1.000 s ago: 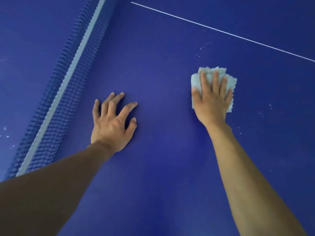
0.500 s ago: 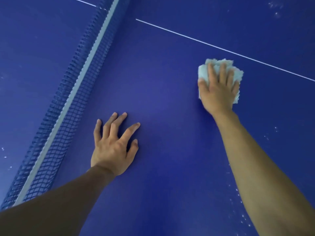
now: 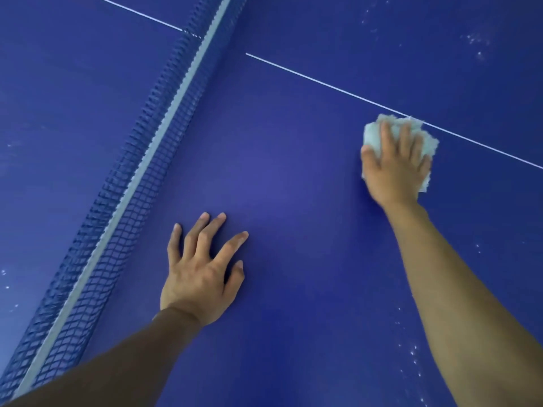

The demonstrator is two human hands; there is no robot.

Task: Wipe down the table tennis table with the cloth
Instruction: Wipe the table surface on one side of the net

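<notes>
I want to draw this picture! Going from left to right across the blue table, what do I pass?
Net → left hand, flat on the table → right hand, pressing down on the cloth.

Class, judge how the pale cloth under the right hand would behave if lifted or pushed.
Probably floppy: the cloth lies bunched and ragged-edged under the right hand. Likely light, being thin crumpled fabric. It should slide easily on the smooth table.
</notes>
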